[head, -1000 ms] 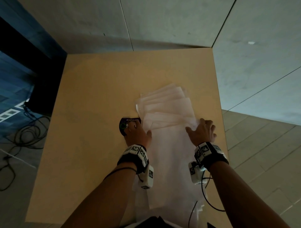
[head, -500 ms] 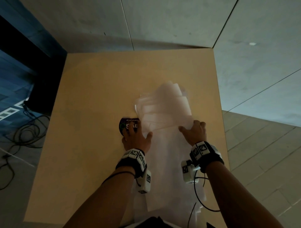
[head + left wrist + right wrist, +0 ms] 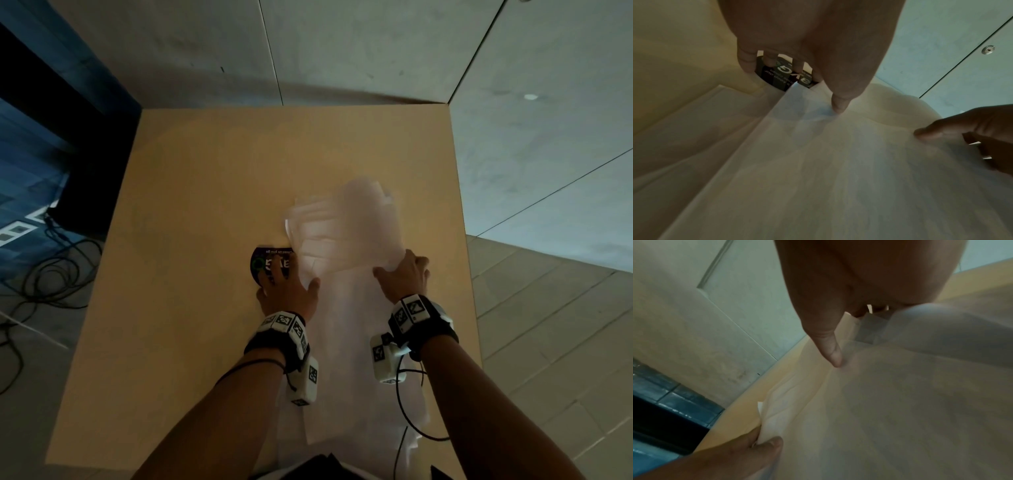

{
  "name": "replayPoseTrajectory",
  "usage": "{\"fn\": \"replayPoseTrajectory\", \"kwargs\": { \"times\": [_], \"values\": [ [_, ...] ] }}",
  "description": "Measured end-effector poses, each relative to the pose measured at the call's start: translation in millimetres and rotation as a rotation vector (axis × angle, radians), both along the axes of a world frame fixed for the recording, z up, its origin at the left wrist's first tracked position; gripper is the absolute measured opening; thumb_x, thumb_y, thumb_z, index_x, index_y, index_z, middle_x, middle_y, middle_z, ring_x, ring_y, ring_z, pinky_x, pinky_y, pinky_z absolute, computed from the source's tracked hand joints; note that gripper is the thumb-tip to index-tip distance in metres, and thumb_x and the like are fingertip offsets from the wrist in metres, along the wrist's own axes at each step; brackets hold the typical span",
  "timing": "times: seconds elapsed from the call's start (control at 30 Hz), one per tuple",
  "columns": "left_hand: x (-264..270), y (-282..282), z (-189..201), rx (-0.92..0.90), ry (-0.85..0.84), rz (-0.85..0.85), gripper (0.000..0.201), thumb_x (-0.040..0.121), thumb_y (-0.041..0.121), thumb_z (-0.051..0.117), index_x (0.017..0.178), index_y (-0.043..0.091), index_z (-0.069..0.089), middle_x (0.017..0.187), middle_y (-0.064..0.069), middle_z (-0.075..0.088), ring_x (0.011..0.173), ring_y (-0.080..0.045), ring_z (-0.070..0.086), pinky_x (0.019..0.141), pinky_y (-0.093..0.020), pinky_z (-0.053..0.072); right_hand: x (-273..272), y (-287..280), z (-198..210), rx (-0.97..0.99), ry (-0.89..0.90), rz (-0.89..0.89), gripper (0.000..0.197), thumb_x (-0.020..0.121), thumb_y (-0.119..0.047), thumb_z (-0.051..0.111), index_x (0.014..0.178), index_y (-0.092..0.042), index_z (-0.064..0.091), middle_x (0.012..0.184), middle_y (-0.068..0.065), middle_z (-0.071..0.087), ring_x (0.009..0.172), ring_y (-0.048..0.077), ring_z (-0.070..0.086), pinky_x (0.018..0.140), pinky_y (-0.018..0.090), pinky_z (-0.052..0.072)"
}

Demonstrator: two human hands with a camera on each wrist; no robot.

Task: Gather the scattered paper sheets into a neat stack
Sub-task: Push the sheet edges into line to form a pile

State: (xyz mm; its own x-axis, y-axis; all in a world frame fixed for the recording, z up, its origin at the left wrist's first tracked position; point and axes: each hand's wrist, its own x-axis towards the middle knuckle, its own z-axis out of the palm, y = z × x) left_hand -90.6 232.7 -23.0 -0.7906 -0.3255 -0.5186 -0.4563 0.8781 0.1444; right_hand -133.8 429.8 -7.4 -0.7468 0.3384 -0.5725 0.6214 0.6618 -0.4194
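Observation:
White paper sheets lie fanned and overlapping in a long strip on the tan table, blurred at the far end. My left hand is at their left edge. In the right wrist view its thumb and a finger pinch the paper sheets, while its other fingers spread over a black round sticker. My right hand holds the right edge, thumb pressed on top and fingers curled past the edge. The left wrist view shows both thumbs on the paper sheets.
The table's right edge runs close beside my right hand, with tiled floor beyond. A dark cabinet and loose cables lie on the floor to the left. Concrete wall panels stand behind the table. The wrist-camera cable trails over the near sheets.
My right hand has slid inward to the left with the sheets' right edge, and the far sheets have shifted and blurred. The left hand has drawn back slightly, uncovering more of the sticker.

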Motion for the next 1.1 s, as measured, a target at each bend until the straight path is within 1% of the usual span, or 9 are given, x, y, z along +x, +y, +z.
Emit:
{"fn": "replayPoseTrajectory", "kwargs": {
  "times": [0.2,0.3,0.37,0.5,0.6,0.7,0.87,0.97,1.1],
  "values": [
    [0,1,-2,-0.009,0.008,0.004,0.074,0.09,0.064,0.037,0.152,0.035,0.009,0.161,-0.004,0.001,0.145,-0.041,0.002,0.111,-0.055,0.024,-13,2,-2,-0.078,-0.068,-0.045,0.058,0.074,-0.038,0.07,0.124,-0.012,0.056,0.122,0.012,0.054,0.116,0.033,0.045,0.088,0.039,0.038],
    [0,2,-2,-0.005,0.01,0.004,0.074,0.09,0.064,0.038,0.152,0.035,0.009,0.161,-0.003,0.001,0.145,-0.041,0.003,0.111,-0.055,0.024,-21,7,-5,-0.135,-0.123,-0.112,0.065,0.065,-0.039,0.075,0.121,-0.01,0.06,0.121,0.013,0.057,0.109,0.033,0.054,0.093,0.04,0.048],
    [0,2,-2,-0.006,0.01,0.009,0.074,0.09,0.064,0.038,0.152,0.035,0.009,0.161,-0.003,0.0,0.145,-0.04,0.003,0.111,-0.056,0.024,-23,7,-2,-0.161,-0.134,-0.132,0.067,0.064,-0.035,0.078,0.122,-0.008,0.059,0.123,0.014,0.056,0.105,0.033,0.058,0.094,0.044,0.051],
    [1,3,-1,-0.008,0.011,0.006,0.075,0.09,0.063,0.038,0.152,0.035,0.008,0.161,-0.003,0.002,0.145,-0.04,0.003,0.111,-0.056,0.024,-20,0,1,-0.129,-0.097,-0.142,0.07,0.072,-0.027,0.077,0.132,-0.008,0.045,0.128,0.012,0.045,0.115,0.035,0.049,0.098,0.042,0.046],
    [0,0,1,0.009,0.004,0.009,0.076,0.09,0.064,0.039,0.152,0.035,0.007,0.161,-0.002,0.0,0.145,-0.04,0.003,0.112,-0.056,0.023,-20,-5,3,-0.134,-0.084,-0.099,0.069,0.067,-0.032,0.078,0.127,-0.01,0.052,0.125,0.013,0.055,0.113,0.034,0.052,0.096,0.045,0.048],
    [0,-4,4,0.049,-0.023,0.006,0.08,0.088,0.066,0.04,0.153,0.034,0.004,0.162,0.0,-0.002,0.146,-0.037,0.001,0.113,-0.054,0.022,-20,2,6,-0.085,-0.102,-0.068,0.069,0.073,-0.033,0.075,0.131,-0.01,0.046,0.13,0.012,0.047,0.121,0.034,0.042,0.101,0.046,0.041],
    [23,-19,10,0.06,0.063,0.229,0.08,0.086,0.058,0.054,0.15,0.025,0.019,0.154,-0.007,0.019,0.133,-0.036,0.027,0.1,-0.048,0.039,8,25,9,0.072,-0.056,-0.055,0.082,0.077,-0.038,0.072,0.143,-0.014,0.03,0.143,0.012,0.027,0.132,0.036,0.026,0.107,0.058,0.025],
    [40,-17,9,0.106,0.078,0.324,0.076,0.085,0.049,0.061,0.146,0.017,0.028,0.145,-0.01,0.028,0.126,-0.035,0.033,0.094,-0.046,0.044,30,30,7,0.107,-0.063,-0.063,0.075,0.079,-0.04,0.07,0.138,-0.01,0.035,0.14,0.014,0.028,0.129,0.037,0.029,0.103,0.054,0.031],
    [39,-3,4,0.193,0.082,0.28,0.073,0.087,0.039,0.062,0.146,0.015,0.027,0.146,-0.013,0.027,0.128,-0.037,0.031,0.099,-0.045,0.039,42,20,5,0.011,-0.05,0.001,0.07,0.082,-0.039,0.068,0.135,-0.006,0.037,0.132,0.015,0.035,0.121,0.037,0.036,0.1,0.046,0.036]
  ]
}}
